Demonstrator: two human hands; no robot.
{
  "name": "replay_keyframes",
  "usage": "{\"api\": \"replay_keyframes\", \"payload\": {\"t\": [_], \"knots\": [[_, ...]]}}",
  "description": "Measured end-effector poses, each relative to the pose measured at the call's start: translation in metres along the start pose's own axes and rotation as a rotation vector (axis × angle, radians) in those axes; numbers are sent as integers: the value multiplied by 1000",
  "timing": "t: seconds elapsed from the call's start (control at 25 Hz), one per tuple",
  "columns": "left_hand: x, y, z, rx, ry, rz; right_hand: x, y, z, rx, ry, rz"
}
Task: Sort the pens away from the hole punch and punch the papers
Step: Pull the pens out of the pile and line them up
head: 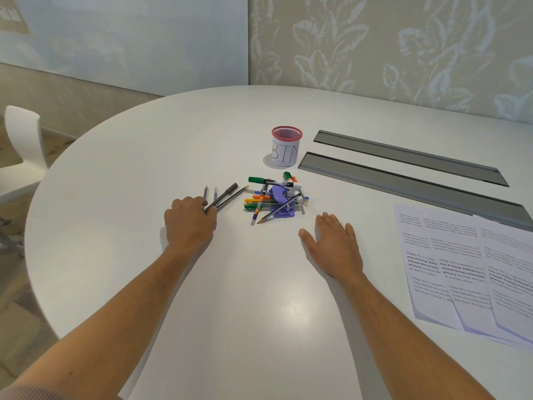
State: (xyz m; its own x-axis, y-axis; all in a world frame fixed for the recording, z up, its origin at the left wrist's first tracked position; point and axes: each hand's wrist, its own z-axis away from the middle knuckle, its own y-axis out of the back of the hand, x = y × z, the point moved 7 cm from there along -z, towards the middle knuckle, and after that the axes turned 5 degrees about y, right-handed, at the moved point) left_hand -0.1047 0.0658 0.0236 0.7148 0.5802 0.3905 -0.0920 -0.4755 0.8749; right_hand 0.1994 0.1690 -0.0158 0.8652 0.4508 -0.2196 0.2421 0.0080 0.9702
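Note:
A purple hole punch (pixel 281 197) lies mid-table under a heap of coloured pens (pixel 259 201), with a green-capped marker (pixel 274 182) across the top and a pencil (pixel 278 210) leaning over its front. To the left, my left hand (pixel 190 219) grips several dark pens and pencils (pixel 223 195) that fan out toward the heap. My right hand (pixel 331 245) rests flat on the table, fingers apart, just right of and nearer than the punch, holding nothing. Printed papers (pixel 461 269) lie overlapped at the right.
A pink mesh cup labelled BIN (pixel 286 147) stands behind the heap. Two grey cable-slot covers (pixel 403 174) run diagonally across the right of the white round table (pixel 144 168). A white chair (pixel 24 134) stands off the table's left edge.

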Motion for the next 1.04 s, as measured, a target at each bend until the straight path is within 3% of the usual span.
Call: {"api": "replay_keyframes", "payload": {"t": [1.04], "knots": [[15, 4, 8, 82, -59, -86, 2, -2, -2, 10, -3, 7]]}}
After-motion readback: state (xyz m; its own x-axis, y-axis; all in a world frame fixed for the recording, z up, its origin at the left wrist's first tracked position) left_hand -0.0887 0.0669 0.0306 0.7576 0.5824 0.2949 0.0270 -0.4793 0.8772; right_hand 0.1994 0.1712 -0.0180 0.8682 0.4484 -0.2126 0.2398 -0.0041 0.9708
